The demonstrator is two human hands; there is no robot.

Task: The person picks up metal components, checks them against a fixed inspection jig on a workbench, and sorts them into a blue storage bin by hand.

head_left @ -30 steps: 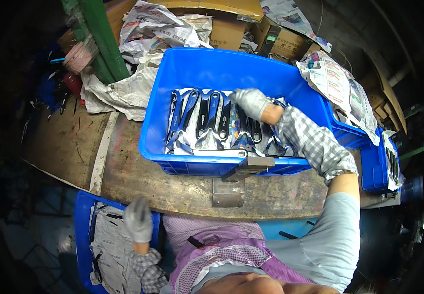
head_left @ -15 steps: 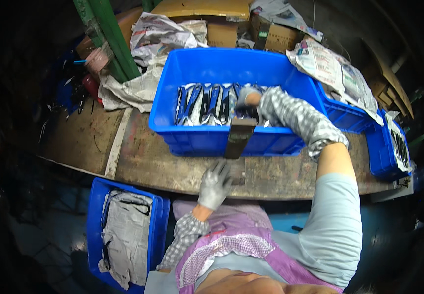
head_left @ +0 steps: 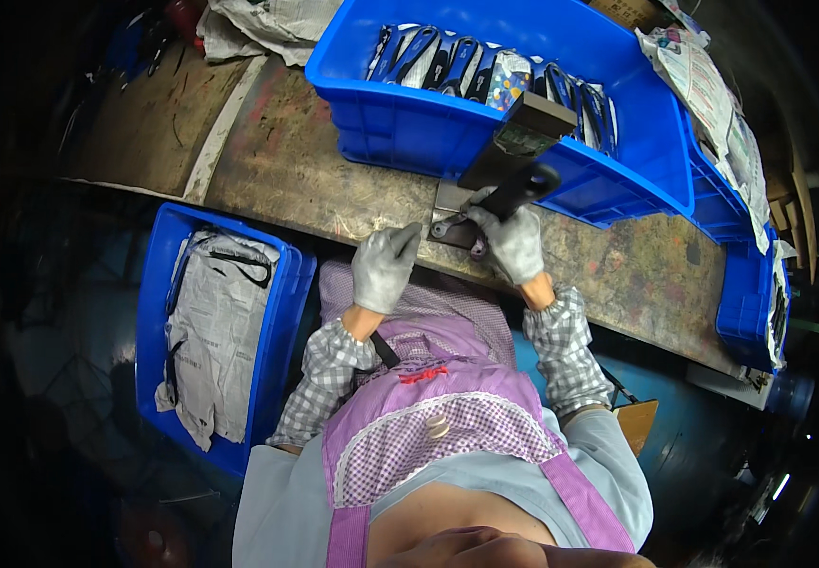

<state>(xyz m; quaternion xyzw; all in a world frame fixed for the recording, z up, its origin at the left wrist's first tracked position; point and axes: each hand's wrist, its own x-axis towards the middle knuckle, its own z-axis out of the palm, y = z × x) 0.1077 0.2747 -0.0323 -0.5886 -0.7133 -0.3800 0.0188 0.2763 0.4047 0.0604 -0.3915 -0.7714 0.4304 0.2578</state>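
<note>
At the bench's front edge my right hand (head_left: 515,244), in a pale grey glove, is closed around a black-handled tool (head_left: 521,189). The tool's handle points up and to the right, and its forked lower end sits over a dark metal base plate on the bench. My left hand (head_left: 384,269), gloved too, is just left of that end, apart from it. Its fingers are bent and pressed together; whatever they may hold is too small to make out. Behind the tool rises a dark metal post (head_left: 513,142) with a flat top.
Beyond the post, a large blue bin (head_left: 400,123) holds a row of blue-and-black handled tools (head_left: 459,66) on paper. A lower blue bin (head_left: 298,284) at left contains newspaper (head_left: 225,327) and black looped pieces. More blue bins (head_left: 745,303) stand along the right side of the wooden bench (head_left: 305,189).
My right hand has come out of the large bin to the bench edge, now with the black-handled tool. My left hand has closed its fingers and moved slightly left. The view has tilted downward.
</note>
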